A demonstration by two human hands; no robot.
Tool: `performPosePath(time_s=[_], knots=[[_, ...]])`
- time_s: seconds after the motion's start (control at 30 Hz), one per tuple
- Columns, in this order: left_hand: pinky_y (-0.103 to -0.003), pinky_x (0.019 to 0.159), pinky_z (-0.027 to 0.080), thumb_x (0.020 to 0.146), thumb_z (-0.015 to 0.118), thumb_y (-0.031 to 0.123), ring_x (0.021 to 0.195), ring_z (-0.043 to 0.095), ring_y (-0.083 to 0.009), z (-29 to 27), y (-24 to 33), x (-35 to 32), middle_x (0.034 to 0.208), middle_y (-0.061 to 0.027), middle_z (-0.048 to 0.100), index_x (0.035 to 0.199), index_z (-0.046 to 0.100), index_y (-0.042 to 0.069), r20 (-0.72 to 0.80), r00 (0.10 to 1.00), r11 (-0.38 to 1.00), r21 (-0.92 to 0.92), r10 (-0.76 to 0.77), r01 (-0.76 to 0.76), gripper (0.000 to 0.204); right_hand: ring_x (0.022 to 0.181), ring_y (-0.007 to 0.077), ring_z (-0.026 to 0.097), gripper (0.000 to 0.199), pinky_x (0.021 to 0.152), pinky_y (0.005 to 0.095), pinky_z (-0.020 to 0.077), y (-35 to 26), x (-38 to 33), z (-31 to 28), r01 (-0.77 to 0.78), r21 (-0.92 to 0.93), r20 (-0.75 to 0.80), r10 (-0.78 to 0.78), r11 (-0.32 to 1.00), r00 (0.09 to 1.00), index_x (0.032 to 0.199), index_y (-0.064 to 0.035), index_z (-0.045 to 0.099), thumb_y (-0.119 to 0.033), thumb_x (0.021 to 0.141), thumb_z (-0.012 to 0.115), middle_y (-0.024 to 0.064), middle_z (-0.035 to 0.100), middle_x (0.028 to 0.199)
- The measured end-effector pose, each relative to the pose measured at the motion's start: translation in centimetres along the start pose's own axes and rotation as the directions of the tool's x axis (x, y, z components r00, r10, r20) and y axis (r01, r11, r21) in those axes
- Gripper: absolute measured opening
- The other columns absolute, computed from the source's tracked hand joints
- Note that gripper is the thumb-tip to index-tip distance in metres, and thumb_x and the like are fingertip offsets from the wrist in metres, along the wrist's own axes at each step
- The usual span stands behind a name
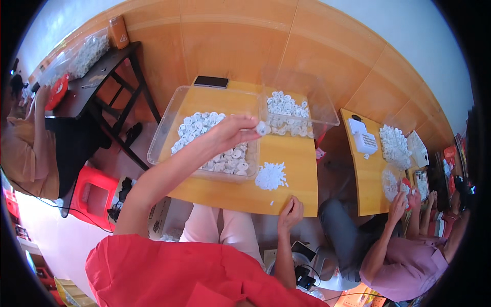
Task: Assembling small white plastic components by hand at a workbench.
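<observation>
My left hand (236,130) reaches across the left bin, its fingers pinched on a small white round plastic piece (263,128). That clear plastic bin (164,128) holds many similar white round pieces (232,159), partly hidden under my forearm. A second clear bin (327,110) to the right holds more white round pieces (286,105); the held piece is by its left side. A pile of tiny white stick-like parts (270,176) lies on the wooden table (235,195). My right hand (291,213) is closed at the table's front edge; whatever its fingers may hold is too small to make out.
A black phone (211,82) lies at the table's back edge. At right, a co-worker handles small parts at another table (364,176) with white pieces (394,146). At left, another person sits by a dark table (76,100). A red stool (94,197) stands between.
</observation>
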State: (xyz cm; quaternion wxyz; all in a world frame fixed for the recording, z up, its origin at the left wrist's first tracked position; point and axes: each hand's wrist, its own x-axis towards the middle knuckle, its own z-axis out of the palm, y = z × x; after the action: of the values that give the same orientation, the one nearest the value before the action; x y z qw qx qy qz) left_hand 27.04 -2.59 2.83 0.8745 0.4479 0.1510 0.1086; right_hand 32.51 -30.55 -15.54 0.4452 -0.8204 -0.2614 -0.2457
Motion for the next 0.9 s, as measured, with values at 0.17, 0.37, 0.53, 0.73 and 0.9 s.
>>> performPosePath(time_s=[0.17,0.37,0.53,0.73,0.9], knots=[[-0.028,0.079,0.052,0.084,0.055,0.008,0.090,0.058,-0.0211,-0.6,-0.6,12.3,0.096,-0.0134,0.056,0.103,0.052,-0.007,-0.025,0.992,0.943,0.313,0.124,-0.110,0.024,0.069,0.0333,0.051,0.011,0.060,0.0413,0.0394,-0.4,0.0,0.6,0.041,-0.045,-0.002,-0.041,0.998,0.999,0.088,0.0015,0.058,-0.005,0.084,0.050,0.0155,0.054,0.075],[-0.026,0.068,0.053,0.081,0.059,0.011,0.082,0.059,-0.0178,3.6,1.4,12.6,0.094,-0.0105,0.056,0.102,0.053,-0.004,-0.168,0.958,0.894,0.425,0.232,-0.142,0.027,0.068,0.0335,0.050,0.012,0.059,0.0417,0.0381,-0.5,0.4,0.9,0.035,-0.052,0.007,-0.035,0.998,0.999,0.089,0.0009,0.058,-0.005,0.084,0.050,0.0154,0.052,0.072],[-0.024,0.058,0.051,0.082,0.060,0.014,0.069,0.060,-0.0108,0.4,2.7,7.2,0.074,-0.0042,0.059,0.086,0.060,0.001,0.086,0.976,0.684,0.702,0.197,-0.200,0.015,0.067,0.0331,0.049,0.012,0.059,0.0416,0.0383,-0.2,0.4,0.6,0.039,-0.086,0.023,-0.037,0.996,0.999,0.090,0.0003,0.058,-0.006,0.084,0.050,0.0147,0.051,0.072],[-0.026,0.059,0.051,0.077,0.061,0.012,0.069,0.061,-0.0137,-6.4,0.4,4.2,0.070,-0.0072,0.062,0.080,0.063,0.002,0.018,0.999,0.241,0.970,-0.048,-0.006,0.011,0.069,0.0322,0.050,0.011,0.061,0.0405,0.0398,-0.4,0.2,0.4,0.067,-0.111,0.015,-0.065,0.992,0.998,0.090,-0.0007,0.059,-0.006,0.083,0.051,0.0137,0.053,0.073],[-0.038,0.075,0.047,0.062,0.067,0.020,0.088,0.058,-0.0307,-10.4,-4.7,5.5,0.090,-0.0135,0.061,0.083,0.063,0.007,0.214,0.976,-0.213,0.956,0.044,-0.200,0.025,0.069,0.0314,0.051,0.011,0.061,0.0391,0.0405,-0.5,0.2,0.6,0.071,-0.078,0.006,-0.071,0.994,0.997,0.091,-0.0015,0.059,-0.006,0.084,0.052,0.0132,0.053,0.074]])
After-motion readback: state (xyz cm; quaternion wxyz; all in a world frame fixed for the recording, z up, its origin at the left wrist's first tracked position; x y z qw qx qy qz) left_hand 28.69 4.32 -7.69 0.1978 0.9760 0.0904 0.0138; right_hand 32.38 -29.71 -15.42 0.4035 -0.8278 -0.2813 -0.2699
